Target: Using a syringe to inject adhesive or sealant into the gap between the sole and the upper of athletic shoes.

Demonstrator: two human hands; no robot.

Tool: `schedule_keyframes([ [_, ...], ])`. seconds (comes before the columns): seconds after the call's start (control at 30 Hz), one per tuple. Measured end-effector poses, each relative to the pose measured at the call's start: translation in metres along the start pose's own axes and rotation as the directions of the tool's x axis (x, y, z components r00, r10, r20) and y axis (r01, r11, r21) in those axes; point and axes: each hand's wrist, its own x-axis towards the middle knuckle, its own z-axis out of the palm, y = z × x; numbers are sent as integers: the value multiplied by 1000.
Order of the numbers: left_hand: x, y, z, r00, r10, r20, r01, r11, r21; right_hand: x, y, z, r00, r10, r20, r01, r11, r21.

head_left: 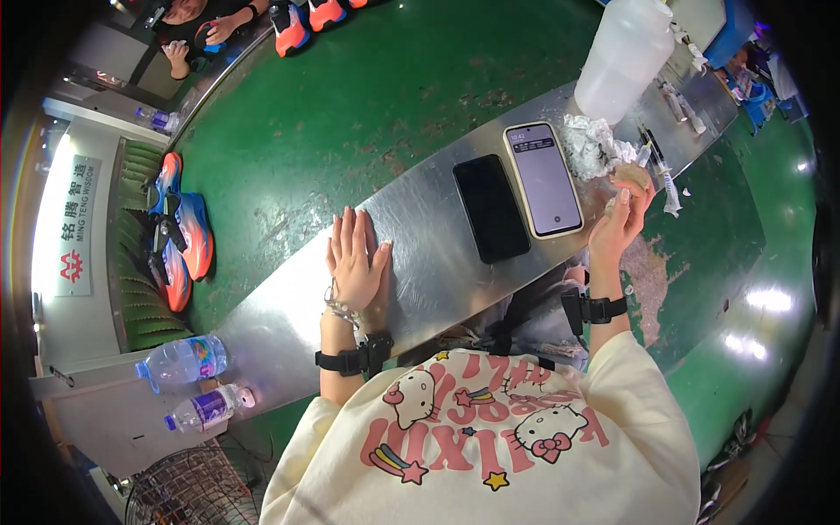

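Note:
My left hand (355, 255) lies flat on the bare metal tabletop (411, 293), fingers stretched out and nothing held. At the right edge of the table my right hand (615, 232) is raised, its fingers closed around a small tan, sponge-like piece (632, 178). Between my hands a black phone (492, 210) lies beside a phone with a lit screen (544, 179) in a pale case. Just past the right hand sits crumpled white paper (588, 147). A slim tube-like tool with a white and blue part (662, 171) lies close to the tan piece.
A large white plastic jug (623, 61) stands at the back right. Two plastic bottles (184, 362) lie at the table's left end. Coloured running shoes (182, 229) rest at the far left. Across the green surface (350, 105), a person (197, 26) handles a shoe. A wire-guarded fan (188, 490) is below left.

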Motion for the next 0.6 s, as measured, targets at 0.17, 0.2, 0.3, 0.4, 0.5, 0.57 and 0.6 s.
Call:
schedule_keyframes([
  [0.17, -1, -1, 1, 1000, -23, 3, 22, 1000, 20, -2, 1, 0, 1000, 26, -8, -26, 1000, 17],
  [0.2, 0, 0, 0, 1000, -22, 0, 22, 1000, 19, -3, 2, -1, 999, 43, 1, -43, 999, 30],
  [0.3, 0, 4, -1, 998, -70, 1, 70, 997, -14, -3, 0, 0, 997, 77, 8, -77, 996, 52],
  [0.4, 2, -1, 0, 999, -37, -8, 37, 999, 39, -3, 0, 2, 995, 97, 5, -97, 994, 53],
  [0.5, 5, 0, 0, 1000, -30, -8, 31, 998, 49, -1, 3, 3, 997, 74, 4, -74, 997, 21],
  [0.57, 7, -1, 0, 999, -19, -26, 20, 998, 52, 1, 3, 3, 999, 46, -3, -46, 999, 8],
  [0.6, 8, 1, -4, 1000, -25, -14, 26, 998, 59, 2, 1, 3, 999, 52, 3, -52, 999, -1],
])
